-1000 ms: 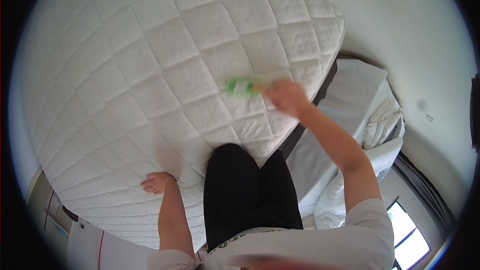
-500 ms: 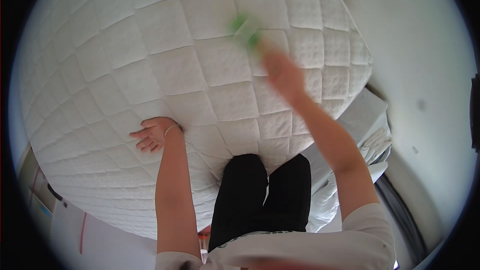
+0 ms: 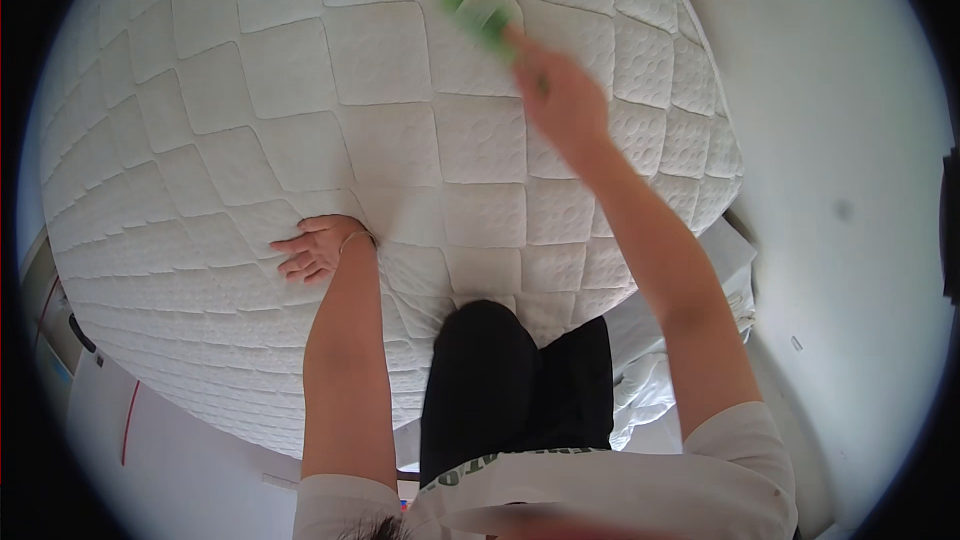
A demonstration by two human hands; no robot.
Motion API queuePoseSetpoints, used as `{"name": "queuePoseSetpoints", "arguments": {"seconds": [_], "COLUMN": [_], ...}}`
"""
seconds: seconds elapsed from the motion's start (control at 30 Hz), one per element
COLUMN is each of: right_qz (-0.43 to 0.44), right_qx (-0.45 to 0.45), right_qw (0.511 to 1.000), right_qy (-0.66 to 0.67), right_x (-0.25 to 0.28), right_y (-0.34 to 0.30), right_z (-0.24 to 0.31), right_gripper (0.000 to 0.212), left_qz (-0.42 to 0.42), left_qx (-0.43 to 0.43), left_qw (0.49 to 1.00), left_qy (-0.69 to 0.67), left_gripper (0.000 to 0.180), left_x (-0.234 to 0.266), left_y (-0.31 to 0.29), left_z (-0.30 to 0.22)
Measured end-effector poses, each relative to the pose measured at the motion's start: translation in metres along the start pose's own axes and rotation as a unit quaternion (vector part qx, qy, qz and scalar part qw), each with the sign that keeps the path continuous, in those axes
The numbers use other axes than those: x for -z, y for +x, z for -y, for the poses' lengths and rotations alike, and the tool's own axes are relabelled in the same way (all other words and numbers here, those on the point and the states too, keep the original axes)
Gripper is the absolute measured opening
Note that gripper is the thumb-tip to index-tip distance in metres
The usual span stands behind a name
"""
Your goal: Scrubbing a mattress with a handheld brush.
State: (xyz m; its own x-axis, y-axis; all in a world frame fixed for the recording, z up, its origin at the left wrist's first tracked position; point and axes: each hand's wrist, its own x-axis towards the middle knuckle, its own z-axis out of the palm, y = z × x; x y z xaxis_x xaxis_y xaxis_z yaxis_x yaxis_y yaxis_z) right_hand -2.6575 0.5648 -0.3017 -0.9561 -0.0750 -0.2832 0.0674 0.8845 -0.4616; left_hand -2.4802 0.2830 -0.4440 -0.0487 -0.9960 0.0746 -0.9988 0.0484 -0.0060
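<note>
A large white quilted mattress point(image 3: 385, 145) fills most of the head view. My left hand point(image 3: 318, 248) rests on it with the fingers spread, bearing a thin band at the wrist. Farther out and to the right, my right hand point(image 3: 560, 100) is closed round the handle of a green-and-white tool point(image 3: 478, 12). Its head has green ends with a pale band between, much like a lint roller, but motion blurs it. The head lies over the mattress; whether it touches cannot be made out. One of my knees point(image 3: 485, 340) presses at the mattress's near part.
A pale wall point(image 3: 830, 140) runs along the right side. Crumpled clear plastic point(image 3: 645, 390) and a grey-white slab-like piece point(image 3: 725, 255) lie beside the mattress near the wall. At the lower left, a pale surface carries a red line point(image 3: 130, 422).
My right hand and the green-and-white tool have moved farther out and slightly left. My left hand stays spread on the mattress. The view has shifted a little.
</note>
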Motion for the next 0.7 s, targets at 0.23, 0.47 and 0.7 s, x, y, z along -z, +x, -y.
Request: {"name": "queuePoseSetpoints", "arguments": {"seconds": [0.23,0.47,0.7], "right_qz": [0.076,0.027,-0.007], "right_qx": [0.011,0.046,0.009], "right_qw": [0.997,0.977,0.952], "right_qy": [0.013,0.205,0.306], "right_x": [-0.022,-0.05,-0.082], "right_y": [-0.037,-0.107,-0.143], "right_z": [0.027,0.042,0.057], "right_gripper": [0.049,0.054,0.043], "left_qz": [-0.02,-0.08,-0.084], "left_qx": [-0.018,-0.074,-0.212], "left_qw": [0.998,0.986,0.948], "left_qy": [-0.054,-0.123,-0.221], "left_gripper": [0.061,0.061,0.061], "left_x": [-0.013,0.006,0.06], "left_y": [-0.002,-0.004,-0.016], "left_z": [-0.001,-0.007,0.008]}}
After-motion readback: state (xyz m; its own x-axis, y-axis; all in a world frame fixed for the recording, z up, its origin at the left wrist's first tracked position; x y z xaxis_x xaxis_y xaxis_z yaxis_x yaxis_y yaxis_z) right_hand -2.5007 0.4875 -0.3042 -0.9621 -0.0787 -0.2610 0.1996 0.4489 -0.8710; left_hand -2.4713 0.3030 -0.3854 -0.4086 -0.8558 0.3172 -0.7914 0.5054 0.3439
